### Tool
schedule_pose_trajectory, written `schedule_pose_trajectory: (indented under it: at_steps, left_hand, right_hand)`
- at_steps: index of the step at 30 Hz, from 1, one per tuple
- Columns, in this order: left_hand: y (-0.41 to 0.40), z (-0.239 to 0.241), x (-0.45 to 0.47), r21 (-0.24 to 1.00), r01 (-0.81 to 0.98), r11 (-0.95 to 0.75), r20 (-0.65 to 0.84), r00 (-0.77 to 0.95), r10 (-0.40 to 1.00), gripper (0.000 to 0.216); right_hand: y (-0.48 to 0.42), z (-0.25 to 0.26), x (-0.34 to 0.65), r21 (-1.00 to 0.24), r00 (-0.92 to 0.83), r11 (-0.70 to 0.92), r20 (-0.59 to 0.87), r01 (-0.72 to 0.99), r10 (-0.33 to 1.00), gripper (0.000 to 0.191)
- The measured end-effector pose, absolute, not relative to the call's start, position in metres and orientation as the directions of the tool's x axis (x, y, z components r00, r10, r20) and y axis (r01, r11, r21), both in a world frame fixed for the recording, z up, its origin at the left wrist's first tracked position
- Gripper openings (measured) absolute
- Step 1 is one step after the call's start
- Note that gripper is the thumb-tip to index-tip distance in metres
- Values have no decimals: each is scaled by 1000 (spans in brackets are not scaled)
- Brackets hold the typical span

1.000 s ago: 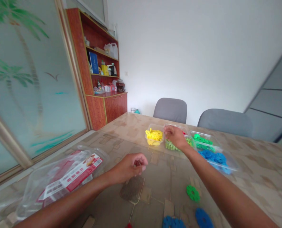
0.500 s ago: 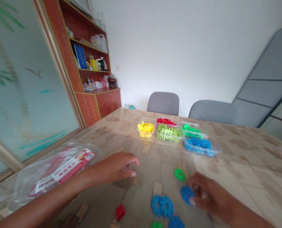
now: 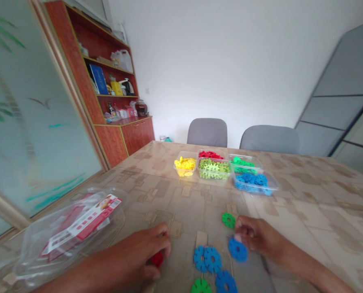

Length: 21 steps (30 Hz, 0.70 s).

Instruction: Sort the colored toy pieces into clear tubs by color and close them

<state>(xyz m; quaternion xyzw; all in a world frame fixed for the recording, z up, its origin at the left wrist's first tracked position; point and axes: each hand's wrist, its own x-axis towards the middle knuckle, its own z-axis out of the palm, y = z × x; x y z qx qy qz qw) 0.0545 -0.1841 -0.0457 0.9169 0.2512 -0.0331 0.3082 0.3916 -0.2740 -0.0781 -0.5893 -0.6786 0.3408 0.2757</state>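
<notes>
My left hand (image 3: 146,254) has its fingers curled down around a small red plastic piece (image 3: 157,259), partly covered by the fingers. Between the fingertips of my right hand (image 3: 256,236) is the edge of a blue notched disc (image 3: 238,249), just above the tabletop. A green notched disc (image 3: 228,220) lies beside that hand's fingers. Two blue discs (image 3: 212,259) overlap flat on the table to its left. Closer to me lie another blue disc (image 3: 225,281) and a green disc (image 3: 201,286), which touch or nearly touch.
Clear tubs hold sorted pieces: yellow (image 3: 185,164), red (image 3: 210,155), light green (image 3: 214,169), green (image 3: 243,165) and blue (image 3: 251,182). Clear plastic packaging with a printed label (image 3: 83,224) lies at the left. Two grey chairs (image 3: 207,132) stand behind the table.
My left hand has come down and toward me onto the red piece, its fingers now around it. My right hand has shifted slightly, gripping the blue disc at its upper edge.
</notes>
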Motion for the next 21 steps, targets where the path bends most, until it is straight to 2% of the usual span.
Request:
schedule_pose_trajectory:
  at_steps: [3,6,9,12,16,17,19,21]
  left_hand:
    - [-180,-48,67,501,466,-729,-168,879,447,11]
    - [-178,-49,82,377,455,-807,-123,888,444,11]
    - [-174,-50,93,299,433,-850,-112,901,420,10]
    - [-169,-53,99,303,422,-855,-99,906,412,8]
    - [-162,-60,101,345,436,-831,-78,896,438,10]
    - [-161,-61,102,353,439,-826,-71,893,444,11]
    - [-161,-63,102,366,439,-820,-62,891,450,11]
    - [-162,-64,101,373,437,-818,-55,891,451,11]
  right_hand:
    - [-255,-83,398,-681,-84,87,37,727,996,15]
    - [-237,-91,399,-623,-33,58,53,780,998,12]
    - [-231,-93,397,-656,-38,42,20,754,999,22]
    - [-240,-86,392,-716,-79,49,-8,697,997,22]
    - [-264,-71,364,-852,-272,86,-68,517,960,9]
    - [-269,-70,352,-861,-347,110,-81,497,934,14]
    - [-277,-74,327,-807,-458,205,-90,553,884,33]
    - [-279,-84,305,-687,-546,339,-100,643,832,33]
